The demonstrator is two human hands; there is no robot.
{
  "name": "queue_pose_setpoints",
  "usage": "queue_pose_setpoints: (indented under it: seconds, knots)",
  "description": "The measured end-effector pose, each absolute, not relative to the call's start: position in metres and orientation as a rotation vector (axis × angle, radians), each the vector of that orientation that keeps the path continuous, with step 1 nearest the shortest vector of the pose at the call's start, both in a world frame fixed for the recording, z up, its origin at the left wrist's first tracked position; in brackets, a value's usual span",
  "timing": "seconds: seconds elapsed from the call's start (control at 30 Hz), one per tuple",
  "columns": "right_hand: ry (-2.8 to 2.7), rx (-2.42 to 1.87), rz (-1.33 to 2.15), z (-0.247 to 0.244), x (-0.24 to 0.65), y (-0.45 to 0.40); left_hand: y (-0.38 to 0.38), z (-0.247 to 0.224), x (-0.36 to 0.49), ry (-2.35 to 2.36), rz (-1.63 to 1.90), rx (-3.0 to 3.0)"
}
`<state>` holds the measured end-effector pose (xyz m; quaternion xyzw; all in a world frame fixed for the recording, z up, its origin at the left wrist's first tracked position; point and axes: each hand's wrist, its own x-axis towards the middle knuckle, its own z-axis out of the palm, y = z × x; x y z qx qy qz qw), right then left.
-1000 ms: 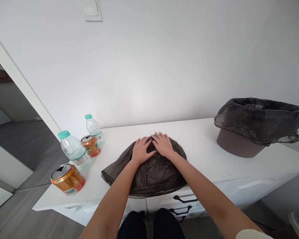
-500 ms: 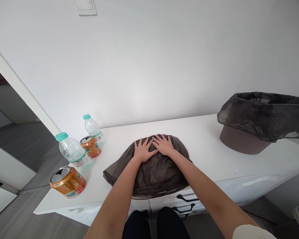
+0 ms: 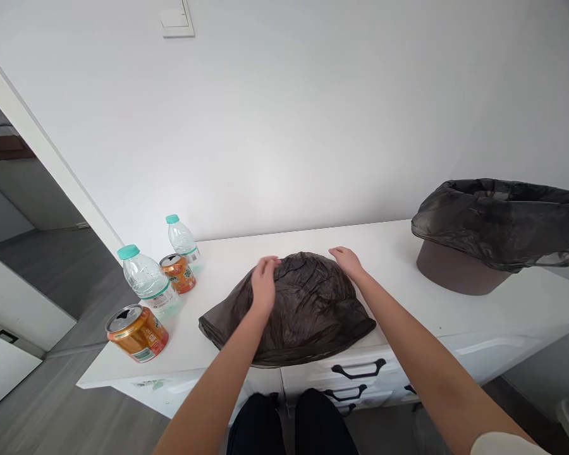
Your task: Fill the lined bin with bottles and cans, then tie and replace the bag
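Observation:
A dark, translucent plastic bag [image 3: 308, 309] lies crumpled on the white cabinet top [image 3: 398, 284], its lower edge reaching the front edge. My left hand [image 3: 264, 282] is at the bag's upper left, fingers curled together at the film; whether they pinch it is too small to tell. At the bag's upper right is my right hand [image 3: 347, 260], its fingers drawn together near the edge, and what they hold, if anything, is hidden.
Two clear bottles [image 3: 146, 278] [image 3: 183, 239] with green caps and two orange cans [image 3: 137, 332] [image 3: 179, 273] stand at the left. A brown bin [image 3: 455, 268] lined with a dark bag [image 3: 493, 221] stands at the right. Drawer handles [image 3: 359, 368] protrude below.
My hands have moved apart from the bag's middle to its upper left and upper right. Their spread fingers have drawn together. The view has shifted slightly.

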<state>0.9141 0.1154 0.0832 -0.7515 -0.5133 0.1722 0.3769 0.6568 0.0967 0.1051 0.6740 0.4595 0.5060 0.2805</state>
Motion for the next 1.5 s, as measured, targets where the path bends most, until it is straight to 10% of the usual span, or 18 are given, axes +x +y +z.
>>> queue_pose_setpoints:
  seconds: [0.37, 0.8, 1.1, 1.37, 1.5]
  knots:
    - [-1.295, -2.028, 0.768, 0.088, 0.927, 0.118, -0.042, 0.049, 0.695, 0.826, 0.706, 2.948]
    - [-1.316, -1.548, 1.073, 0.133, 0.895, 0.138, 0.012, 0.076, 0.602, 0.86, 1.547, 1.041]
    - [-1.637, -1.658, 0.771, 0.127, 0.766, 0.174, 0.014, 0.091, 0.514, 1.472, 1.726, 1.47]
    - [-1.963, -1.61, 0.597, 0.122, 0.74, 0.135, 0.002, 0.089, 0.501, 2.164, 0.912, 1.991]
    - [-1.931, -1.539, 0.363, 0.121, 0.753, 0.12, 0.012, 0.104, 0.52, 2.11, 1.134, 2.264]
